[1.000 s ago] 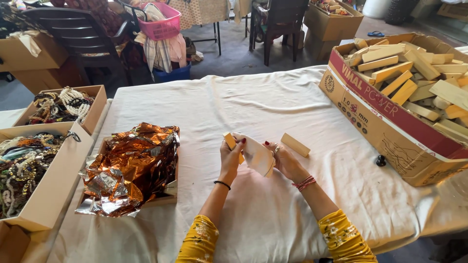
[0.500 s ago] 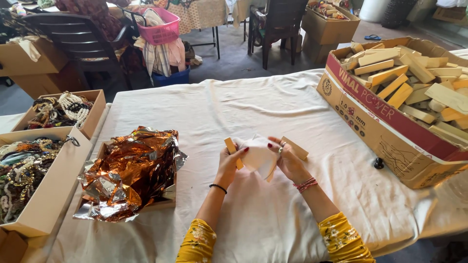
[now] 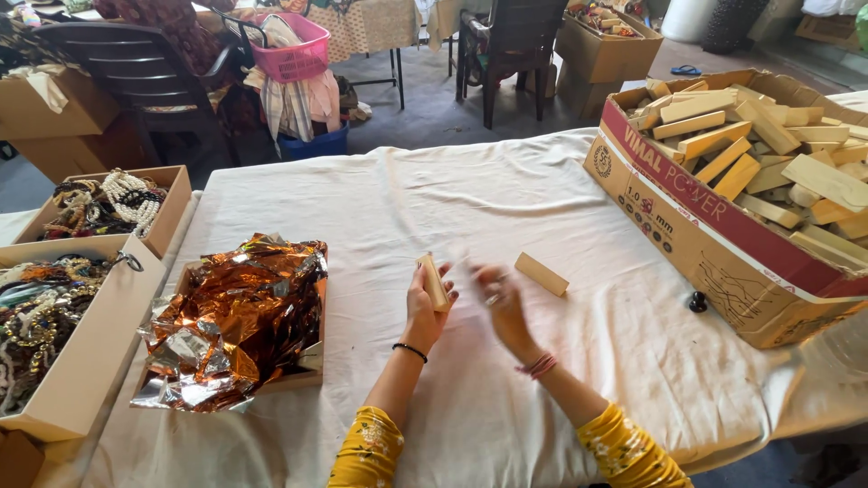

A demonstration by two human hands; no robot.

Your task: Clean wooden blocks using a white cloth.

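Observation:
My left hand [image 3: 425,307] is raised a little above the white tablecloth [image 3: 380,208] and grips a small pale wooden block [image 3: 432,282] upright between thumb and fingers. My right hand [image 3: 499,305] is just to its right, blurred by motion, and I cannot make out anything in it. A faint pale smear shows between the two hands. A second wooden block [image 3: 541,273] lies flat on the cloth, just right of my right hand and apart from it.
A large cardboard box [image 3: 696,244] full of wooden blocks stands at the right, with a small black object [image 3: 697,301] by its front. Crumpled copper foil [image 3: 237,316] fills a tray at left. Boxes of bead jewellery [image 3: 54,307] line the left edge. Chairs [image 3: 136,72] stand behind.
Earlier both hands held a pale sheet against the block. Now the sheet is no longer clearly seen, the left hand holds the block alone, and the right hand is moving fast.

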